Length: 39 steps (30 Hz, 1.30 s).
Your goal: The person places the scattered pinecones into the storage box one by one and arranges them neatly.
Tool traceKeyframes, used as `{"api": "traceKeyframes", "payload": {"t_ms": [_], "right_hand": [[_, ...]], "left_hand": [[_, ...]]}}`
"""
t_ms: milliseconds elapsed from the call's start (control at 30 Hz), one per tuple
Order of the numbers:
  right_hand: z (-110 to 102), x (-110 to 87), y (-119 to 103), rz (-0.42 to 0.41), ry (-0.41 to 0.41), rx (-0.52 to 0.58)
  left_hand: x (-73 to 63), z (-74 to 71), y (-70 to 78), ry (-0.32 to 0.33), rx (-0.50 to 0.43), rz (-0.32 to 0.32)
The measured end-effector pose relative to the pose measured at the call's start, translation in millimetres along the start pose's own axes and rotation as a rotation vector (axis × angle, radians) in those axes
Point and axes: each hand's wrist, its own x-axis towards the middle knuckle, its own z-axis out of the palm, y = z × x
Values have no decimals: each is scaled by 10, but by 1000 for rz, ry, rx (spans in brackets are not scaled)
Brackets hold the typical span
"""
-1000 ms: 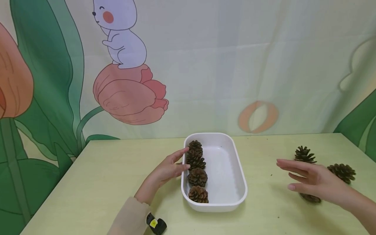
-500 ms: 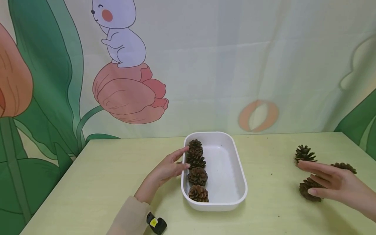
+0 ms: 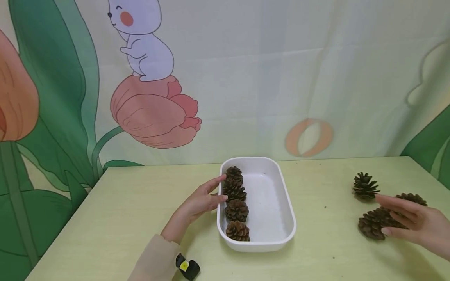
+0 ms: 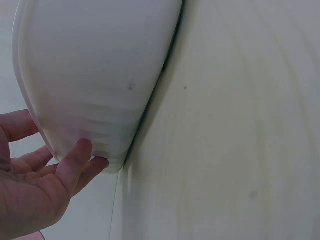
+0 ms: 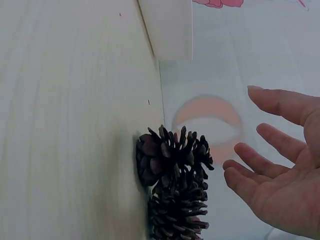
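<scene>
My left hand (image 3: 199, 202) holds the left rim of a white rectangular tray (image 3: 270, 246), with fingertips over the edge. From the left wrist view, other fingers of the hand (image 4: 45, 185) press the outer wall of the tray (image 4: 105, 55). Inside, along the left wall, several brown pine cones (image 3: 237, 211) stand in a row. At the right my right hand (image 3: 418, 222) hovers with fingers extended and nothing in them. Close under it lies a pine cone (image 3: 370, 225), partly covered; another pine cone (image 3: 365, 186) sits behind. In the right wrist view, pine cones (image 5: 175, 157) stand apart from the hand (image 5: 285, 165).
The pale yellow table (image 3: 105, 226) carries the tray and the loose pine cones. Behind it hangs a printed curtain (image 3: 239, 86) with flowers and a white animal. A small black device (image 3: 188, 267) is strapped to the left sleeve.
My right hand has moved right, away from the tray, to over the loose pine cones, uncovering the rear one. My left hand and the tray stay in place.
</scene>
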Motion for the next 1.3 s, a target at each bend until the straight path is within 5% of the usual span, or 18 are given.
{"api": "traceKeyframes", "payload": {"t_ms": [100,200,567,867,1300], "right_hand": [[-40,38,374,40,10,-68],[-57,60,503,64,9,-138],[-25,38,-304,160,-128,-220],[23,49,-284,52,-124,-364],[104,30,-341,41,-39,-522]], "left_hand": [[0,6,5,2,4,1],[1,8,6,9,4,-3],[12,-11,-30,-15,-18,5],[14,-12,-23,-4,-15,2],[22,-12,-35,-7,-23,5]]}}
